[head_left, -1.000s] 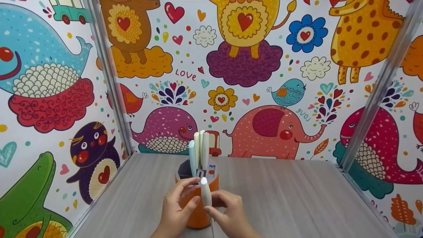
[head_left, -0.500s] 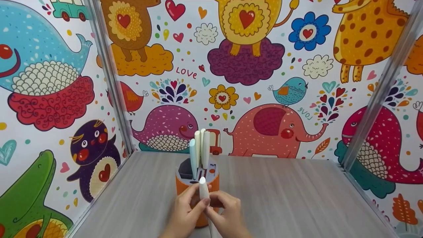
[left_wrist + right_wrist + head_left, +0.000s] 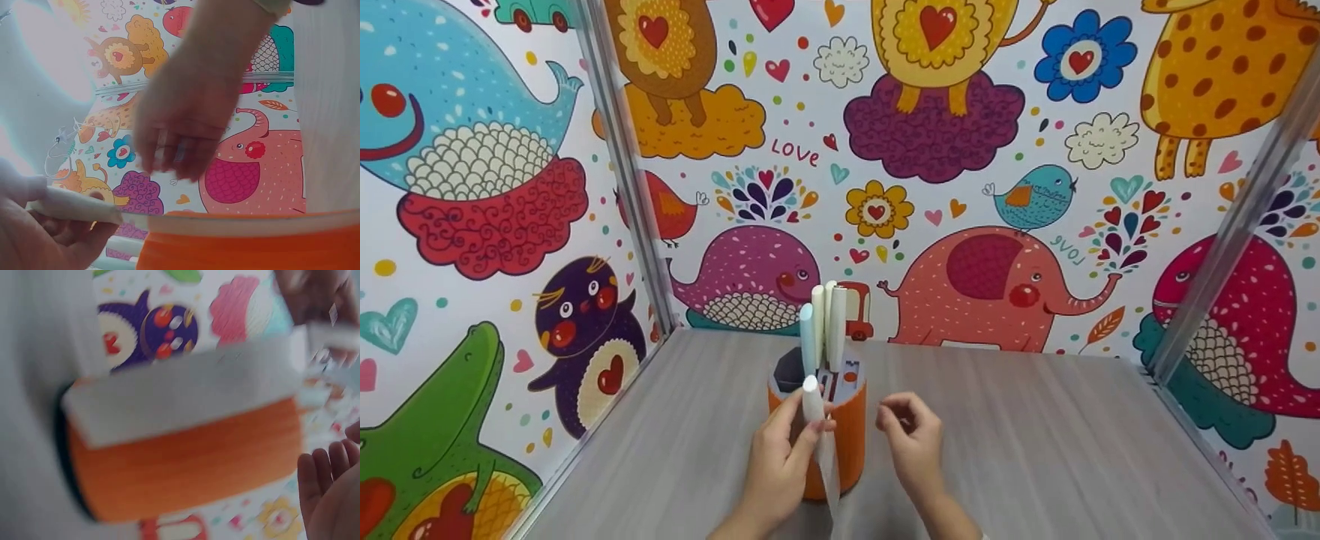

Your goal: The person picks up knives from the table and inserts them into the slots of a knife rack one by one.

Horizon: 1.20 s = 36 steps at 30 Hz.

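Note:
My left hand [image 3: 780,454] pinches the pale handle of a knife [image 3: 813,401] between thumb and fingers. The knife's broad blade [image 3: 185,391] points down in front of an orange knife block [image 3: 851,439]. My right hand [image 3: 913,439] is to the right of the block, apart from the knife, its fingers loosely curled around nothing. In the left wrist view the right hand [image 3: 185,118] appears blurred beyond the blade. Several knife handles [image 3: 838,330], pale blue and cream, stand upright in the block's top.
The block's grey top has a dark compartment [image 3: 789,369] at its left and slots at its right. A grey wood-grain table [image 3: 1020,450] lies under everything. Cartoon-printed walls [image 3: 960,202] with metal corner posts [image 3: 634,172] enclose the table at the back and sides.
The left hand came to the knife handle while the right hand held it. The right hand then let go and moved right. The head view has shifted slightly.

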Each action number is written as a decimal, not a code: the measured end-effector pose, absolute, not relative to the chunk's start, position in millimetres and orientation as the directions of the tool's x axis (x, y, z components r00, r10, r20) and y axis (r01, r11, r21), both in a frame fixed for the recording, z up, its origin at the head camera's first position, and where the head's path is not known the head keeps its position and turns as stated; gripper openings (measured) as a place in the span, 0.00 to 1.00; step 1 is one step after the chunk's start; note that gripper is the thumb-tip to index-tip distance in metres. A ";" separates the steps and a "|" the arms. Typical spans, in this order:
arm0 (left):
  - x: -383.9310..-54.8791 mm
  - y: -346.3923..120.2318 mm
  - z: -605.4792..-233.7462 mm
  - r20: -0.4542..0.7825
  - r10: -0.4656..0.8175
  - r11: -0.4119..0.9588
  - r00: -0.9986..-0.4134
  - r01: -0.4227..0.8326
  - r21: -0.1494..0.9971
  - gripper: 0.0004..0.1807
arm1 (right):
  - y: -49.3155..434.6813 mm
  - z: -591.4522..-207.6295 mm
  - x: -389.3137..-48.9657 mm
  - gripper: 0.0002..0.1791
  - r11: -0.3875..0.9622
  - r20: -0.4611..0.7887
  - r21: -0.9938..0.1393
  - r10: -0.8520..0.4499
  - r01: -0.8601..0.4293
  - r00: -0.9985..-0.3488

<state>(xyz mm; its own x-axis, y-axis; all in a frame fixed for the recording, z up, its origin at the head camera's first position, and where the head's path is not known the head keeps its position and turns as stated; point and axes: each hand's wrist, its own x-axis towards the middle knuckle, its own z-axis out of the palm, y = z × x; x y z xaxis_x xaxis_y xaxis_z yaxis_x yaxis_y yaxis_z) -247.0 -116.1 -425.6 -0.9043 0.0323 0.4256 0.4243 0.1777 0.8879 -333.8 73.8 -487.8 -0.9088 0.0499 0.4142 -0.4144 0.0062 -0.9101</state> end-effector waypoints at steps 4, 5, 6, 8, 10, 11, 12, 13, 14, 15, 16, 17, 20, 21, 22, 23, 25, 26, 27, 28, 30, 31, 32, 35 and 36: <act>-248.9 -118.1 -415.7 0.479 0.000 0.226 -0.878 0.466 0.855 0.26 | 83.1 -523.2 -363.4 0.13 -0.129 0.274 -0.954 -0.013 -0.271 -0.962; -249.6 -118.5 -412.6 0.493 -0.007 0.230 -0.870 0.478 0.848 0.26 | 85.1 -532.4 -369.0 0.17 -0.148 0.243 -0.961 -0.049 -0.233 -0.969; -250.5 -119.0 -409.0 0.506 -0.014 0.227 -0.863 0.490 0.842 0.26 | 86.8 -541.4 -373.8 0.21 -0.165 0.224 -0.964 -0.091 -0.207 -0.970; -252.3 -120.3 -400.4 0.522 -0.022 0.223 -0.853 0.504 0.834 0.26 | 89.9 -555.6 -381.2 0.29 -0.173 0.184 -0.973 -0.181 -0.153 -0.966; -251.6 -124.0 -391.0 0.522 -0.041 0.211 -0.852 0.503 0.838 0.26 | 89.9 -565.3 -385.7 0.36 -0.181 0.134 -0.980 -0.289 -0.083 -0.948; -250.8 -126.4 -386.4 0.524 -0.051 0.213 -0.850 0.503 0.837 0.25 | 89.0 -568.7 -386.8 0.39 -0.171 0.108 -0.984 -0.340 -0.051 -0.934; -249.9 -129.1 -381.3 0.525 -0.063 0.213 -0.849 0.502 0.838 0.25 | 87.7 -571.5 -387.7 0.42 -0.156 0.085 -0.987 -0.384 -0.026 -0.919; -248.9 -131.9 -376.4 0.526 -0.071 0.220 -0.848 0.501 0.837 0.25 | 86.2 -573.2 -388.1 0.44 -0.134 0.066 -0.991 -0.420 -0.009 -0.905; -248.3 -134.5 -371.4 0.532 -0.078 0.224 -0.843 0.505 0.833 0.24 | 84.8 -574.7 -388.5 0.46 -0.116 0.060 -0.993 -0.447 -0.008 -0.893; -248.0 -136.6 -366.4 0.540 -0.086 0.231 -0.837 0.511 0.828 0.24 | 83.4 -575.7 -388.8 0.47 -0.093 0.053 -0.996 -0.461 -0.011 -0.886; -248.3 -138.2 -361.4 0.549 -0.092 0.239 -0.831 0.517 0.822 0.23 | 82.4 -576.7 -389.0 0.49 -0.066 0.057 -0.997 -0.464 -0.030 -0.884; -248.8 -139.3 -356.3 0.559 -0.097 0.243 -0.823 0.525 0.816 0.23 | 81.5 -577.1 -388.9 0.50 -0.041 0.068 -0.998 -0.459 -0.055 -0.886; -248.1 -140.3 -341.4 0.597 -0.117 0.242 -0.794 0.560 0.793 0.22 | 79.7 -576.2 -388.8 0.54 0.018 0.087 -0.994 -0.437 -0.106 -0.895; -247.4 -140.1 -336.5 0.610 -0.130 0.241 -0.782 0.572 0.784 0.22 | 79.1 -575.5 -388.7 0.55 0.036 0.088 -0.993 -0.431 -0.115 -0.898; -245.9 -140.0 -331.8 0.626 -0.141 0.241 -0.767 0.586 0.774 0.22 | 77.7 -574.7 -388.4 0.56 0.052 0.086 -0.992 -0.427 -0.119 -0.900; -244.4 -139.6 -327.2 0.644 -0.151 0.238 -0.750 0.604 0.760 0.22 | 76.6 -573.8 -388.1 0.57 0.065 0.082 -0.991 -0.424 -0.121 -0.902; -241.7 -137.8 -319.0 0.679 -0.161 0.243 -0.716 0.638 0.731 0.21 | 74.8 -572.6 -388.0 0.57 0.087 0.071 -0.989 -0.413 -0.117 -0.908; -240.8 -136.4 -315.7 0.698 -0.154 0.251 -0.700 0.655 0.712 0.21 | 74.5 -572.0 -387.7 0.57 0.093 0.065 -0.989 -0.406 -0.112 -0.912; -240.1 -134.8 -312.8 0.715 -0.142 0.264 -0.684 0.670 0.694 0.21 | 74.3 -571.7 -387.5 0.57 0.101 0.055 -0.989 -0.400 -0.103 -0.915; -239.2 -133.0 -310.5 0.733 -0.127 0.272 -0.668 0.688 0.673 0.22 | 74.4 -571.7 -387.5 0.58 0.106 0.048 -0.990 -0.396 -0.097 -0.917; -238.0 -129.5 -307.1 0.767 -0.096 0.287 -0.635 0.720 0.632 0.22 | 74.7 -571.7 -387.0 0.58 0.114 0.035 -0.990 -0.392 -0.086 -0.919; -237.9 -128.0 -305.6 0.782 -0.081 0.289 -0.617 0.737 0.611 0.22 | 74.9 -571.6 -386.7 0.58 0.116 0.029 -0.990 -0.391 -0.081 -0.920; -237.9 -126.7 -304.4 0.799 -0.071 0.295 -0.597 0.753 0.588 0.22 | 75.1 -572.1 -386.4 0.58 0.121 0.025 -0.990 -0.390 -0.078 -0.921; -240.9 -124.5 -300.8 0.831 -0.055 0.290 -0.553 0.788 0.544 0.22 | 74.8 -572.7 -384.8 0.58 0.129 0.015 -0.989 -0.382 -0.069 -0.924; -242.8 -124.3 -299.5 0.837 -0.052 0.290 -0.545 0.793 0.535 0.21 | 74.5 -572.8 -384.3 0.58 0.128 0.023 -0.989 -0.379 -0.077 -0.925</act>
<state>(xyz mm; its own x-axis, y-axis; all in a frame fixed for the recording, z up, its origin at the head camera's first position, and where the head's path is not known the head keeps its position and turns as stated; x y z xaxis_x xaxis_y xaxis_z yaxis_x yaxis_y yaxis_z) -242.8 -124.3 -299.5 -0.5453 -0.0517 0.8366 0.7934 0.2900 0.5351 -384.3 74.5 -572.8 -0.9251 -0.3789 0.0231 -0.0770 0.1277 -0.9888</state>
